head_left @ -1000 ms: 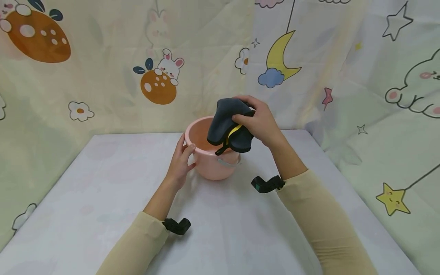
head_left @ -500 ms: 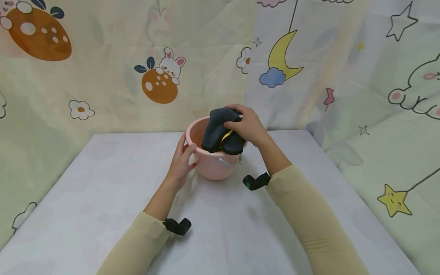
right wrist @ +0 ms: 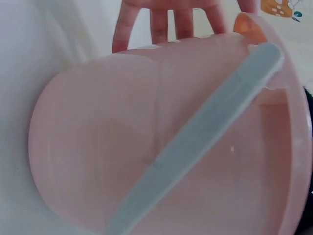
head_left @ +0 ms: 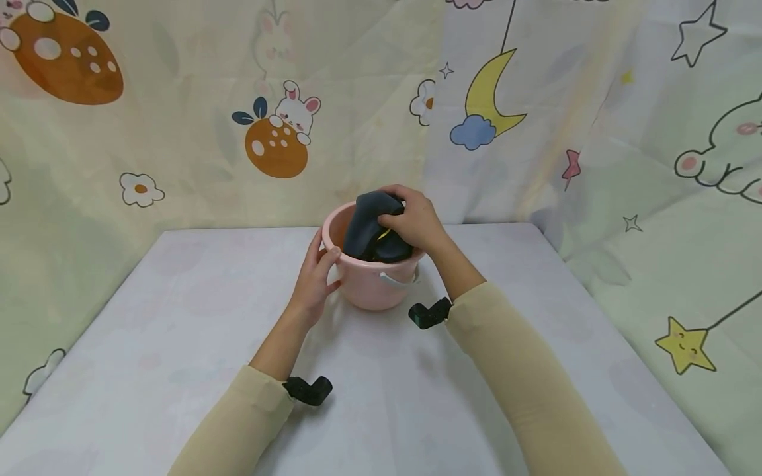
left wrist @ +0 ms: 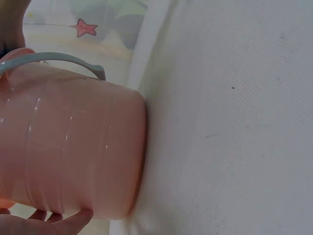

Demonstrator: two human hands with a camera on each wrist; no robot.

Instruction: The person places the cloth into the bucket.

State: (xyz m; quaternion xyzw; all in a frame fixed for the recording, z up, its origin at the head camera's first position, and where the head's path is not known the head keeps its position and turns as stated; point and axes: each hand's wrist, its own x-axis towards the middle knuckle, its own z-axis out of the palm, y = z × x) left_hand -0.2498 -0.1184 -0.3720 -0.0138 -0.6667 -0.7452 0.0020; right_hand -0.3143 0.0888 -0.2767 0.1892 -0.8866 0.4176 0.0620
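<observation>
A pink bucket (head_left: pixel 372 287) stands upright at the far middle of the table, its pale grey-blue handle (right wrist: pixel 195 132) hanging down outside. My left hand (head_left: pixel 312 281) touches the bucket's left side; in the right wrist view its spread, fairly straight fingers (right wrist: pixel 183 22) rest against the wall. My right hand (head_left: pixel 413 218) grips a folded, soft-looking dark grey-blue item (head_left: pixel 366 225) with black edging and a yellow strip. That item sits at the bucket's mouth, partly below the rim. Its exact kind is unclear, and its lower part is hidden.
The white table (head_left: pixel 196 311) reaches back to a printed cloth backdrop (head_left: pixel 369 112). More printed cloth hangs along both sides. Each wrist carries a small black camera mount, such as the right one (head_left: pixel 430 313).
My right hand has lowered the dark item and brought it leftward, from above the bucket's right rim down into its mouth. My left hand and the bucket have stayed put.
</observation>
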